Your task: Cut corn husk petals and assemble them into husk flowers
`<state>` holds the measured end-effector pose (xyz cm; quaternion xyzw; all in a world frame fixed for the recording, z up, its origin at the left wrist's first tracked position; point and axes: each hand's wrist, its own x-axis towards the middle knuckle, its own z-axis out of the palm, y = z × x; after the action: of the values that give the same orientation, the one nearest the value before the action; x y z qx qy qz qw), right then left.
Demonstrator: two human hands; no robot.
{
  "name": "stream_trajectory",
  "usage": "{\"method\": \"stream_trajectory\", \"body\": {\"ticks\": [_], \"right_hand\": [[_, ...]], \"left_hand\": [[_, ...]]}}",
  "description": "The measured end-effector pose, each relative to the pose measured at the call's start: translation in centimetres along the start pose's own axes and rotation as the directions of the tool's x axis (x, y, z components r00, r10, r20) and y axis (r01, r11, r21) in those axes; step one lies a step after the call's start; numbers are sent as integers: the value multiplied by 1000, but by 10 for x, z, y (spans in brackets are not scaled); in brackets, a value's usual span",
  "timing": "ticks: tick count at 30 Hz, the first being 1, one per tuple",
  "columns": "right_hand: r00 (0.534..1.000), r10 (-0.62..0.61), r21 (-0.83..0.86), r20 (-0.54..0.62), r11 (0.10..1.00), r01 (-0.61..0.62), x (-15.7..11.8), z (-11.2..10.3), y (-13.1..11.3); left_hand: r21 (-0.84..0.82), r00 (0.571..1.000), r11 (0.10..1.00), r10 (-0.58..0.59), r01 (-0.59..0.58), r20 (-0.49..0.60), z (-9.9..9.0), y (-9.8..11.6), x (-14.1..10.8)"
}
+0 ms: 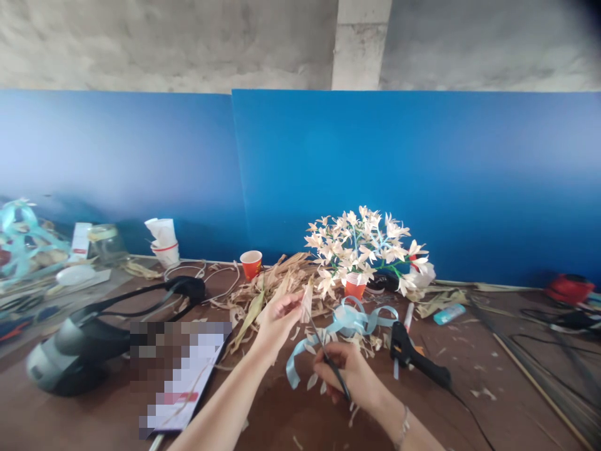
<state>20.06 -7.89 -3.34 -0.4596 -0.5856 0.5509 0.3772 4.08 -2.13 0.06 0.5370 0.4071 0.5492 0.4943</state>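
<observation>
My left hand [280,316] pinches a pale piece of dried corn husk [307,303] between thumb and fingers. Closed around the dark handles of a pair of scissors [337,376], my right hand [353,371] sits lower and to the right. The scissor blades point up toward the husk; whether they touch it I cannot tell. Behind my hands lies a heap of dry husks [277,275]. A bunch of cream husk flowers [361,247] on green stems stands in a red paper cup [355,289]. Light blue ribbon [347,322] curls in front of it.
A black glue gun [417,360] with a cord lies right of my right hand, near a turquoise packet [449,314]. On the left are a grey-black headset [79,351], a partly blurred tablet-like board [197,376] and an orange cup [251,265]. A blue partition [300,163] closes the back.
</observation>
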Motion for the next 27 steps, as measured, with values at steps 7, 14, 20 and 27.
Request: {"method": "stream_trajectory", "body": {"ticks": [7, 14, 20, 27], "right_hand": [[1000, -6, -48, 12, 999, 6, 1, -1, 4], [998, 54, -78, -37, 995, -56, -1, 2, -7], [996, 84, -86, -43, 993, -87, -1, 2, -9], [993, 97, -108, -60, 989, -103, -1, 2, -10]], "left_hand": [[-83, 1000, 997, -5, 4, -10, 2, 4, -2], [-154, 1000, 988, -24, 21, -19, 0, 1, -1], [-138, 998, 989, -49, 44, -36, 0, -1, 1], [-164, 999, 985, -53, 50, -11, 0, -2, 1]]}}
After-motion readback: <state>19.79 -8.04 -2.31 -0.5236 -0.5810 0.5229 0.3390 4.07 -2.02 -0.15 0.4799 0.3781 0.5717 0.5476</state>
